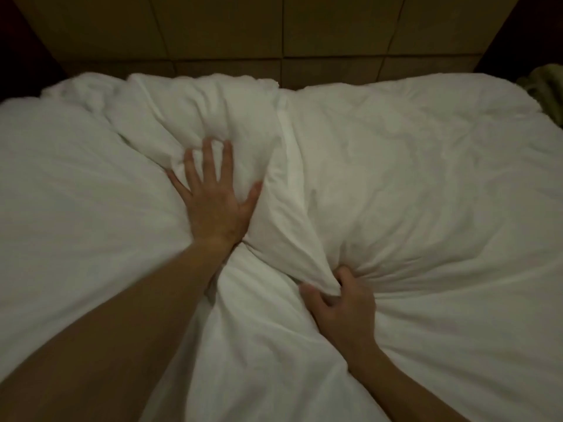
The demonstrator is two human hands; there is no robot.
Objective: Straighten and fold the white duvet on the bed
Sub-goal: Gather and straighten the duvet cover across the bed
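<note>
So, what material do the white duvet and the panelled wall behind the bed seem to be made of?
White duvet: soft matte woven cloth, probably cotton, over puffy filling; it bunches into fine creases where the right hand grips it. Panelled wall: smooth tan panels with thin seams, perhaps padded or laminate; the dim light leaves it open.

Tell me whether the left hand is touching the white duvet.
Touching. The head view shows the left hand lying flat with spread fingers pressed into the white duvet, the fabric dented around them. The right hand grips a bunched fold.
</note>
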